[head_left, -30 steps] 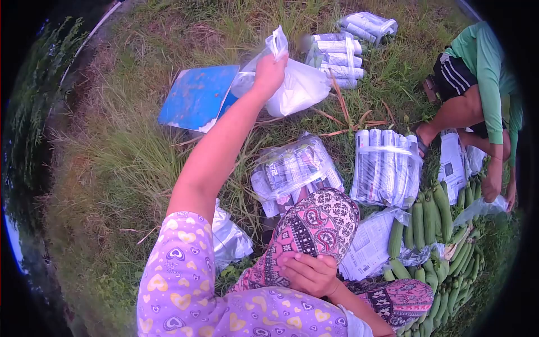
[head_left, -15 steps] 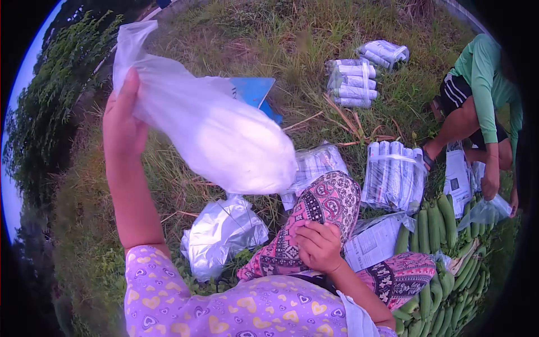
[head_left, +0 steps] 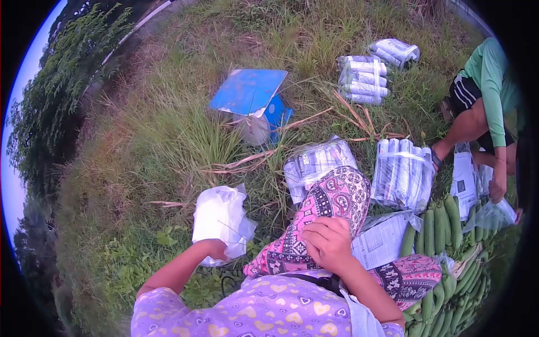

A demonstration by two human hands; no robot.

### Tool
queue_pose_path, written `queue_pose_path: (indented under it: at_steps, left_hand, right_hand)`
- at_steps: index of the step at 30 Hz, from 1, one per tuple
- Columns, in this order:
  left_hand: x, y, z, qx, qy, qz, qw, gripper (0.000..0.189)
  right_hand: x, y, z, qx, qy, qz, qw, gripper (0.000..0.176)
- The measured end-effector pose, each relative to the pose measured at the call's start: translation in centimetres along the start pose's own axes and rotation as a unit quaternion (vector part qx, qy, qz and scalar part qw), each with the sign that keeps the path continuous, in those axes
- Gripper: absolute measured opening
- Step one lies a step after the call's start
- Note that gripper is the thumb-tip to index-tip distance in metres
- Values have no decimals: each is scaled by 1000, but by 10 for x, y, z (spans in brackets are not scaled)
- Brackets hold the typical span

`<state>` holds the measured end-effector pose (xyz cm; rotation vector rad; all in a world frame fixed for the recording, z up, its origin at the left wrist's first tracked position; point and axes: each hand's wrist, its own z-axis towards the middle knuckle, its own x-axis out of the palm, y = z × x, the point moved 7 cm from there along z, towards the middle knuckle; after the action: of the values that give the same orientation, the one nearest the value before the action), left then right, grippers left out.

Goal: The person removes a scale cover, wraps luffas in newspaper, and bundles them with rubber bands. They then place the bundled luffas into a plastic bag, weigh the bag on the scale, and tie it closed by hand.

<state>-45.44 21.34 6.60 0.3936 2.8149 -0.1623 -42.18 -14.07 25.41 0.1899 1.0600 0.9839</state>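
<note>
My left hand is low at the left, at the near side of a white plastic bag with a bulky white bundle in it. Its fingers are partly hidden by the film and look closed on it. The bag sits on the grass, where a silvery packet showed before; that packet is now hidden. My right hand rests over my raised knee in patterned trousers. Its fingers are curled in, and whatever may be inside them is hidden. A newspaper-wrapped pack in clear plastic lies just beyond the knee.
A blue-topped scale stands in the grass. Bagged paper-wrapped rolls lie right of centre, with more packs farther off. Long green vegetables are heaped at the right. A co-worker in a green sleeve handles a clear bag.
My left hand has come down from high at the left, bringing the white bag to the grass. The scale now shows fully. My right hand stays at the knee.
</note>
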Motion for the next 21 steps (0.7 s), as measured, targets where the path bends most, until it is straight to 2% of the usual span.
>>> queue_pose_path:
  at_steps: [2, 3, 4, 5, 6, 7, 8, 9, 11, 13, 14, 15, 17, 19, 20, 21]
  left_hand:
    - [-39, -7, -35, 16, 63, -166, 984, 73]
    - [-75, 0, -48, 20, 24, -239, 970, 74]
    - [-116, 7, -61, 50, -35, -280, 958, 74]
    - [-154, 21, -68, 59, -106, -262, 957, 71]
    - [-192, 35, -73, 67, -172, -301, 936, 64]
    - [-232, 49, -78, 88, -274, -297, 910, 55]
    - [-272, 58, -85, 88, -342, -320, 879, 48]
    - [-309, 67, -86, 96, -383, -332, 857, 43]
    - [-373, 90, -76, 128, -445, -437, 771, 41]
    - [-427, 122, -40, 152, -472, -484, 721, 43]
    - [-449, 133, -16, 168, -482, -503, 697, 44]
    - [-467, 144, 5, 158, -512, -469, 702, 45]
    - [-498, 170, 52, 152, -559, -399, 711, 48]
    - [-525, 228, 121, 117, -565, -409, 707, 52]
    - [-524, 208, 94, 37, -595, -378, 709, 55]
    - [-533, 233, 117, 26, -605, -377, 701, 61]
  right_hand:
    - [-14, -6, 28, 50, 35, 113, 992, 11]
    - [-17, -11, 45, 75, 51, 171, 981, 11]
    - [-26, -17, 67, 92, 28, 187, 978, 10]
    - [-29, -27, 92, 107, 4, 203, 973, 10]
    - [-23, -45, 114, 173, -43, 315, 932, 14]
    - [-15, -62, 138, 236, -91, 419, 872, 18]
    - [-6, -83, 165, 276, -134, 467, 829, 24]
    - [9, -107, 188, 314, -177, 511, 780, 31]
    - [64, -158, 218, 412, -207, 561, 688, 42]
    - [129, -202, 230, 497, -181, 504, 683, 49]
    - [150, -207, 233, 525, -140, 466, 698, 51]
    - [169, -213, 235, 555, -103, 424, 708, 53]
    - [219, -252, 243, 513, -40, 327, 793, 53]
    - [228, -255, 251, 487, 0, 267, 832, 49]
    - [228, -250, 252, 495, 5, 272, 825, 46]
    - [239, -255, 250, 486, 10, 251, 837, 56]
